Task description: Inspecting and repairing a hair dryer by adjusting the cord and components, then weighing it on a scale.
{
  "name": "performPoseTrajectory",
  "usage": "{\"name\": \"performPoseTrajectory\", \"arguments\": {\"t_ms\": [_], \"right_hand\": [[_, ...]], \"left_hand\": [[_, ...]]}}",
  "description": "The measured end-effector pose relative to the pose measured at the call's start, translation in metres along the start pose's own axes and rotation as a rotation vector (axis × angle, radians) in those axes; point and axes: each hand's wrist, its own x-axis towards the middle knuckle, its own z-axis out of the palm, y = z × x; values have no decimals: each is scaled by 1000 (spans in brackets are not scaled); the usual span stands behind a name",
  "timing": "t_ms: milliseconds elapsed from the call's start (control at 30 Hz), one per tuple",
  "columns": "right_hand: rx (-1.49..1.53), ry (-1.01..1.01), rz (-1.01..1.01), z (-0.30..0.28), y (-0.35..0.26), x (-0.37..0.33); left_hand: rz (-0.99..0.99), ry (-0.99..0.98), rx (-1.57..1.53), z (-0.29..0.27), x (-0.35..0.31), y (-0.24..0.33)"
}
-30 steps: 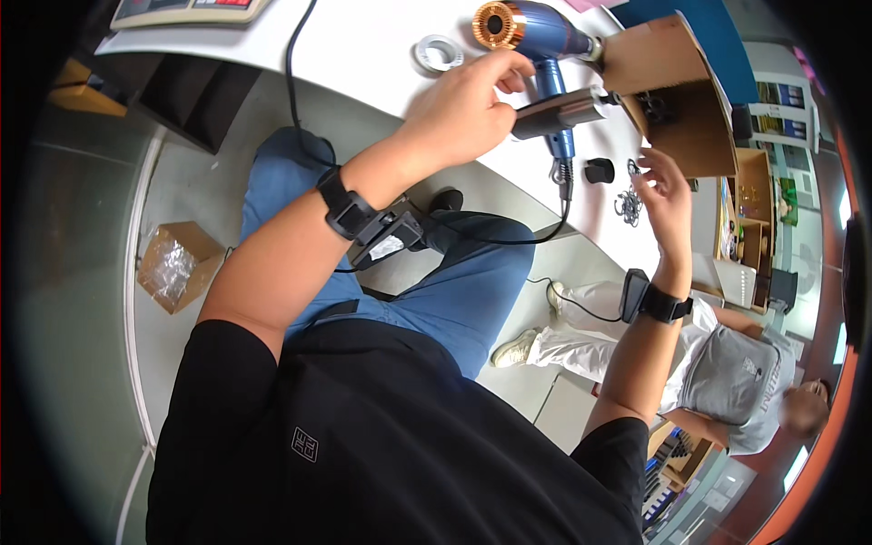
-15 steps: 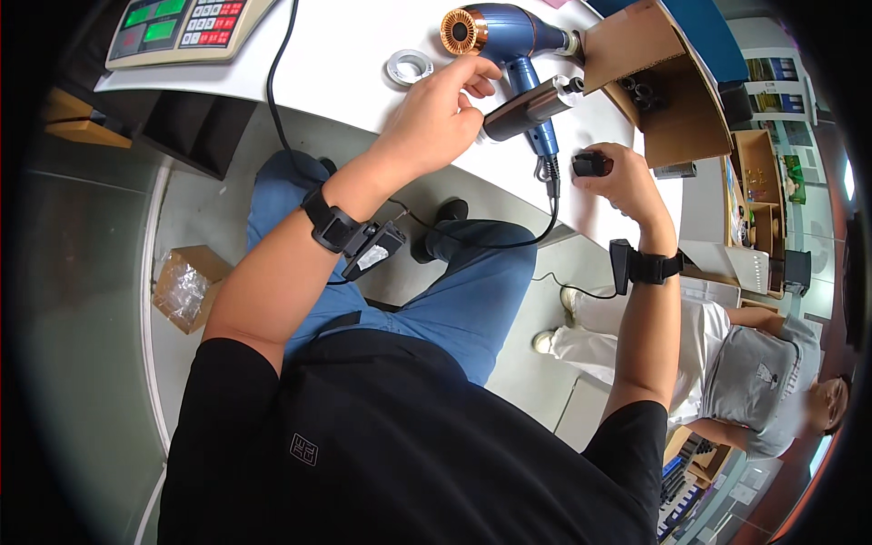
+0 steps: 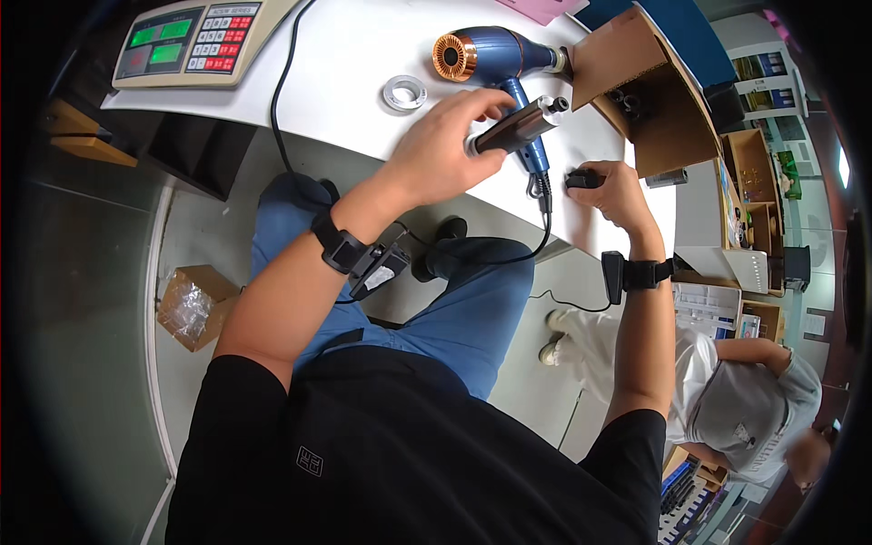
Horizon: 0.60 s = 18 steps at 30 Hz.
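Observation:
My left hand (image 3: 440, 150) is curled about the lower end of a dark cylinder (image 3: 516, 132) with silver ends and a small black tip. The thumb lies on the near side and the fingers pass behind it. Pinched in my right hand (image 3: 625, 195) at the table's right part is a small black piece (image 3: 582, 179), whose exact kind is partly hidden by the fingers. A blue hair dryer (image 3: 495, 53) with a copper-coloured rear grille lies just beyond the cylinder, which covers part of its handle.
A silver ring (image 3: 404, 94) lies left of the dryer on the white table (image 3: 341, 100). A weighing scale (image 3: 186, 45) stands far left. Right of the dryer is an open cardboard box (image 3: 672, 118). Cords hang over the front edge. Another person (image 3: 740, 413) stands at right.
My left hand has moved right, its fingers now around the dark cylinder. The right hand still holds the black piece. The whole view has shifted slightly.

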Motion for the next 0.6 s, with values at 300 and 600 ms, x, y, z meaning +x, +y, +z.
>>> {"name": "performPoseTrajectory", "arguments": {"t_ms": [300, 600], "right_hand": [[179, 60, 50, -12, 6, -4], [428, 39, -202, -70, -116, -17]], "left_hand": [[17, 2, 124, 4, 2, -3], [-25, -73, 157, -5, -1, 4]]}}
